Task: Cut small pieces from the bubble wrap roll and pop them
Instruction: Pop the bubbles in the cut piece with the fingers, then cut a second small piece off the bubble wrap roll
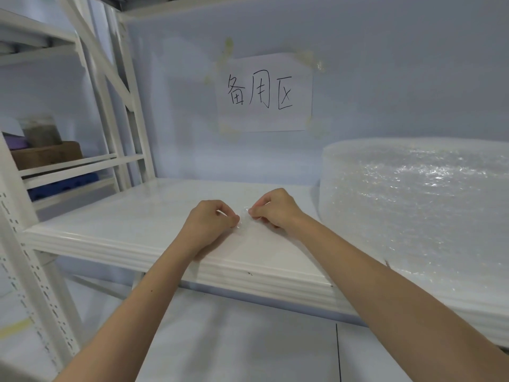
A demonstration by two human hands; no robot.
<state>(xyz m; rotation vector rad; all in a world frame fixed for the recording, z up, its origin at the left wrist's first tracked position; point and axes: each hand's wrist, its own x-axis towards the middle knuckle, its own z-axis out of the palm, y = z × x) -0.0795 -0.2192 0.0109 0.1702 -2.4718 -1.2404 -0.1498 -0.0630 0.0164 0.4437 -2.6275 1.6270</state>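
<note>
A small clear piece of bubble wrap (246, 218) sits just above the white shelf (124, 216), pinched from both sides: the left hand (210, 223) presses thumb and forefinger together on its left edge, and the right hand (274, 208) pinches its right edge the same way. The big bubble wrap roll (418, 205) lies on the same shelf just to the right of the hands, and a paper sign (264, 92) with handwritten characters is taped to the wall behind.
</note>
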